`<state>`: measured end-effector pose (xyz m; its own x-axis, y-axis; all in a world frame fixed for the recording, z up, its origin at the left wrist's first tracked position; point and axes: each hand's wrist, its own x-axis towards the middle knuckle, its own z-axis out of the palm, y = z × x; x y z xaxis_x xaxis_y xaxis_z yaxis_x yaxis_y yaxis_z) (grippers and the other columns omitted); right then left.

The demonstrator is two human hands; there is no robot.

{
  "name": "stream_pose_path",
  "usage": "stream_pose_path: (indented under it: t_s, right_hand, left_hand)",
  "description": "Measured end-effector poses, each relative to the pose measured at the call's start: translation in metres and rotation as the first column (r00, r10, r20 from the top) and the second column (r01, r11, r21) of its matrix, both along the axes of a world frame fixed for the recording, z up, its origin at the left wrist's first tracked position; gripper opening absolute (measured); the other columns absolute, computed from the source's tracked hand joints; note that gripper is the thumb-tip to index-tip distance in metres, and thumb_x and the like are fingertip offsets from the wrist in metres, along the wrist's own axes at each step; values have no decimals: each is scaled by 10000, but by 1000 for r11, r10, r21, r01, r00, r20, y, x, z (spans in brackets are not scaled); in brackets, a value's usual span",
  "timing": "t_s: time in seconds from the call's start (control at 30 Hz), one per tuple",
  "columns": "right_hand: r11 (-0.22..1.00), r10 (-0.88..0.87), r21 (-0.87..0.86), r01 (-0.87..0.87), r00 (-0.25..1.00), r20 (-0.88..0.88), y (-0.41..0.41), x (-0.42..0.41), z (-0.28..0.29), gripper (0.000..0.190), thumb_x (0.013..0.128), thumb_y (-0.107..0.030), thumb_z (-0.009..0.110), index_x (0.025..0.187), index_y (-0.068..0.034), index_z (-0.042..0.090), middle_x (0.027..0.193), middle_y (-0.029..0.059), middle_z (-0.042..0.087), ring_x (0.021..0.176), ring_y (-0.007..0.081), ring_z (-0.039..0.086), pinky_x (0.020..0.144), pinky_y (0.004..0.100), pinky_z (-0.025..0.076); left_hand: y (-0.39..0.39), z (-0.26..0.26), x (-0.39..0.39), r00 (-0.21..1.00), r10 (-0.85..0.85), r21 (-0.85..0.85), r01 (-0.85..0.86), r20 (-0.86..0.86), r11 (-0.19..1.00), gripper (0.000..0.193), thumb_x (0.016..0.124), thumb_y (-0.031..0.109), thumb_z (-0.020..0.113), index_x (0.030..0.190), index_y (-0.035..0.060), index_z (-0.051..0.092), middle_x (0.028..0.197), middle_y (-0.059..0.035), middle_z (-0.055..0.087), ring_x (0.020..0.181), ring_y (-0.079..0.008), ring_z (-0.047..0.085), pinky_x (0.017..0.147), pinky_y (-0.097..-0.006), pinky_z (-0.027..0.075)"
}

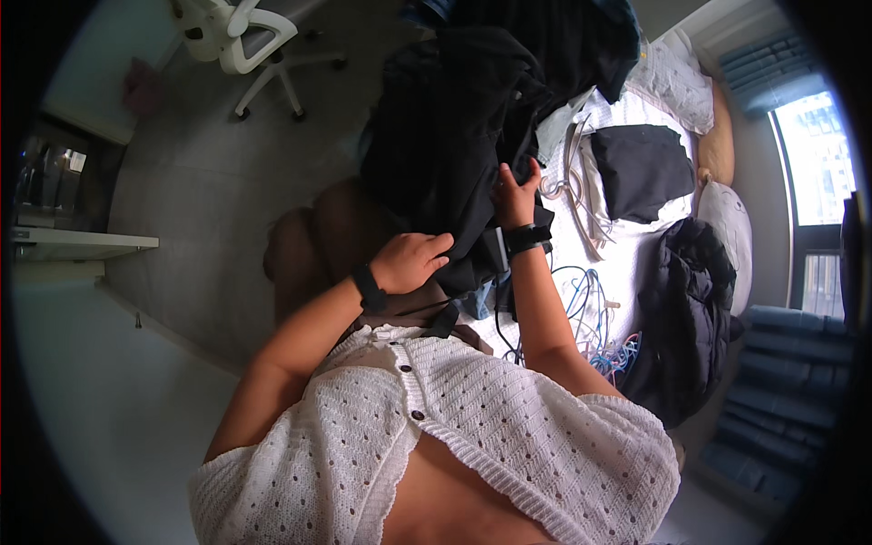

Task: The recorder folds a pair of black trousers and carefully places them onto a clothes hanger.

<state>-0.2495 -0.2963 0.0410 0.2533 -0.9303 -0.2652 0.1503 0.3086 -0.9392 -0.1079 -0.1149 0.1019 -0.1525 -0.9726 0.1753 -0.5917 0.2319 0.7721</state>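
A large black garment (443, 129) lies across my lap and the edge of the bed. My left hand (412, 262) rests at its near edge, thumb and forefinger close together; whether it pinches the cloth is unclear. On the garment's right side is my right hand (516, 194), thumb and fingers spread against the dark fabric. Both wrists wear black bands, and a dark device with a light edge (496, 248) sits beside the right wrist. More dark clothes (579, 41) are heaped beyond the garment. Just right of the right hand lie pale hangers (575, 184).
On the white bedding stand folded black cloth (640, 170), a black puffer jacket (688, 320) and tangled blue and pink hangers or cords (610, 351). Pillows and a plush toy (725, 238) line the window side. A white swivel chair (262, 41) stands on the floor at the upper left.
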Motion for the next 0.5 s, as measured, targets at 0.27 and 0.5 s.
stream_pose_path:
  t_s: [0.27,0.5]
  right_hand:
    - [968,-251,42,248,964,87,7,-35,-19,507,776,-107,631,1183,-197,343,881,50,529,746,138,539,520,274,444]
    - [921,-138,-327,213,961,239,21,1,19,253,783,-40,606,1023,-70,534,870,13,554,759,86,523,683,196,421]
  left_hand:
    - [93,29,26,961,115,-102,-144,-252,984,163,765,86,620,763,21,471,657,-142,441,592,-320,473,531,-355,379]
    - [191,41,49,1000,25,49,-26,5,998,151,757,82,612,742,24,474,649,-114,479,590,-308,487,530,-348,396]
